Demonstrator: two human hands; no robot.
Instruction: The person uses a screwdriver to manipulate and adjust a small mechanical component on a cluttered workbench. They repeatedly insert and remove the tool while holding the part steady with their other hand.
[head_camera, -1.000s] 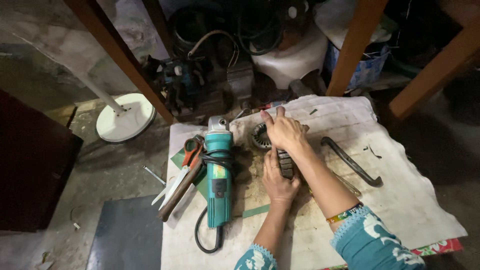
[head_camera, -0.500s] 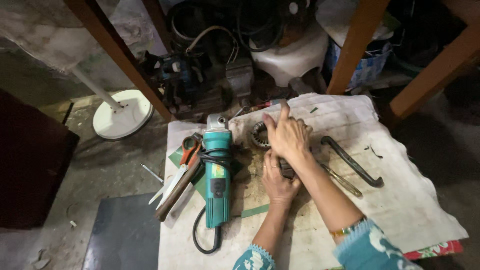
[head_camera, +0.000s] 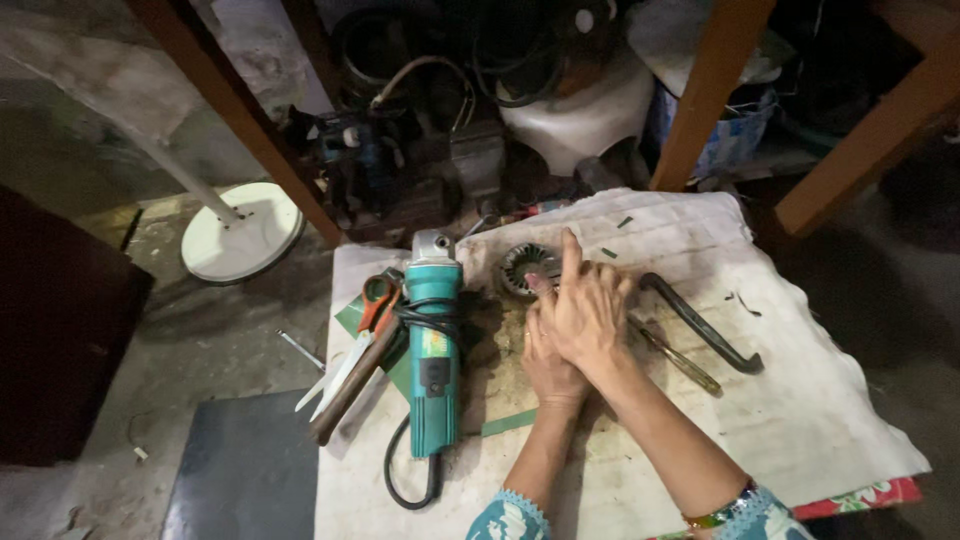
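Observation:
My right hand (head_camera: 590, 308) lies across my left hand (head_camera: 548, 368) on a stained white cloth (head_camera: 800, 400). Its fingers are stretched out, with the index tip beside a round toothed metal stator (head_camera: 522, 268). My left hand is curled underneath, and my right hand hides the dark ribbed metal part it held in the earlier frames. Just left of both hands lies a teal angle grinder (head_camera: 432, 350) with its cord looped under it.
Orange-handled scissors (head_camera: 368, 315) and a wooden-handled tool (head_camera: 350, 385) lie left of the grinder. To the right are a black curved handle (head_camera: 700, 325) and a thin screwdriver (head_camera: 680, 358). Wooden legs (head_camera: 710, 90), cables and a white round base (head_camera: 240, 230) stand behind.
My right hand has slid down over my left hand, covering the dark ribbed part that showed between them. The view has drifted slightly.

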